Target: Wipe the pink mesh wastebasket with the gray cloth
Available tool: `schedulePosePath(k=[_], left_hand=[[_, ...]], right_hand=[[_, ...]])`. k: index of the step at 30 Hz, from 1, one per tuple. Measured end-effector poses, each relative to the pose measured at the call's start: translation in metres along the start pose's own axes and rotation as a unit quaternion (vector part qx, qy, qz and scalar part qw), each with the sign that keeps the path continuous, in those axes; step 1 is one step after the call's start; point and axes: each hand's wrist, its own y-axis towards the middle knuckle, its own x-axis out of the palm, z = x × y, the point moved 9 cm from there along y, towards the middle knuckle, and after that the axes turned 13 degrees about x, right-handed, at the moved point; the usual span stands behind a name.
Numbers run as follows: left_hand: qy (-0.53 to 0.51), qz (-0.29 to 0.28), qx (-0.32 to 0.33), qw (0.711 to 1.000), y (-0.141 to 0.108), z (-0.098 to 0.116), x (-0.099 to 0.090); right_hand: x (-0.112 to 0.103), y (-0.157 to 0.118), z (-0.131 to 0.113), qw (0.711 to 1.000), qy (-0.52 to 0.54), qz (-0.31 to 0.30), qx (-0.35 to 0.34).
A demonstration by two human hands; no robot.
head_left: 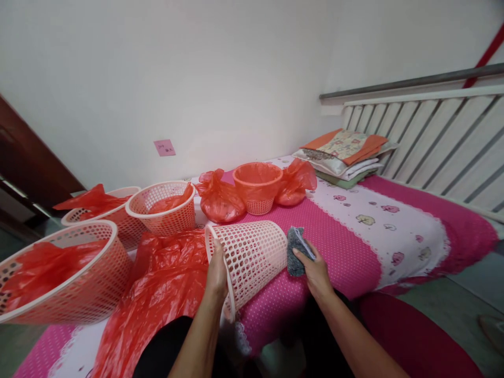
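Note:
A pale pink perforated plastic wastebasket (252,257) lies tilted on its side in front of me, its mouth facing left and its base facing right. My left hand (216,275) is closed round the rim at the mouth; some of the fingers are hidden inside. In my right hand (315,266) is a folded grey cleaning cloth (296,257) with a white edge, pinched between thumb and fingers. The cloth is close beside the basket's base; I cannot tell whether they touch. Left of the basket, crumpled red plastic bags (169,283) are spread on the bed.
More baskets with red bags stand left: a near one (114,262), a middle one (161,210) and a back one (132,218). A bag-lined basket (258,184) sits between two red bundles (220,199). Folded bedding (346,152) lies by the white headboard (429,142). A dark red stool (413,336) is at right.

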Motion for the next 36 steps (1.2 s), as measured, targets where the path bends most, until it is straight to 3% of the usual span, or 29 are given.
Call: schedulePosePath(k=[3, 6, 16, 25, 31, 36], left_hand=[[0.040, 0.024, 0.014, 0.999, 0.002, -0.003, -0.009], [0.055, 0.023, 0.029, 0.998, 0.002, -0.003, -0.011], [0.017, 0.009, 0.033, 0.999, 0.001, 0.002, -0.003], [0.007, 0.012, 0.026, 1.000, 0.005, -0.002, -0.004], [0.010, 0.003, 0.038, 0.999, 0.005, -0.003, -0.005], [-0.020, -0.011, 0.039, 0.999, 0.007, -0.009, -0.005]], right_hand=[[0.001, 0.009, 0.019, 0.996, 0.038, -0.028, 0.074], [0.004, 0.015, 0.024, 0.993, 0.061, -0.048, 0.091], [0.031, 0.016, -0.016, 0.998, -0.027, -0.038, -0.048], [0.067, -0.013, -0.046, 0.978, -0.130, -0.061, -0.149], [0.069, -0.024, -0.047, 0.969, -0.146, -0.061, -0.188], [0.060, -0.013, -0.040, 0.969, -0.150, -0.027, -0.197]])
